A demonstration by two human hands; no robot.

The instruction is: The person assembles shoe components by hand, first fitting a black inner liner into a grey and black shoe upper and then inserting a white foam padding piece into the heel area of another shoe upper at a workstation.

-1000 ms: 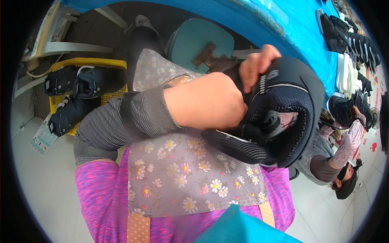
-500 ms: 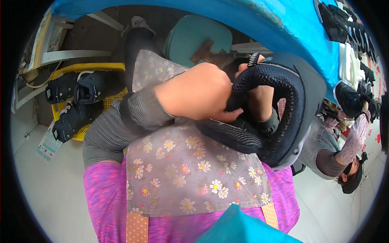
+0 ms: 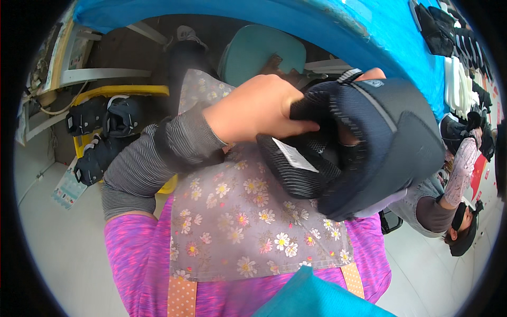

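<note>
A black padded boot point(image 3: 393, 140) with a mesh lining and a striped loop lies tilted over my lap. Inside its opening, a white label point(image 3: 297, 155) shows on the tongue-like flap. My left hand point(image 3: 269, 108) is closed at the boot's left edge, thumb pointing into the opening, pinching dark padding. Most of my right hand point(image 3: 373, 74) is hidden: a bit of skin shows over the far rim by the loop, and another patch shows within the opening. Its fingers cannot be made out.
On the left, a yellow basket point(image 3: 129, 90) holds several black boots point(image 3: 87, 166). Ahead are a teal stool point(image 3: 264, 47) and a blue-covered table point(image 3: 364, 26). To the right, another person point(image 3: 438, 206) handles a black item. A floral apron point(image 3: 253, 222) covers my lap.
The boot has turned and shifted right, bringing its outer side and the white label into view. My right hand, earlier visible inside the opening, is now mostly covered. My left hand stays at the edge.
</note>
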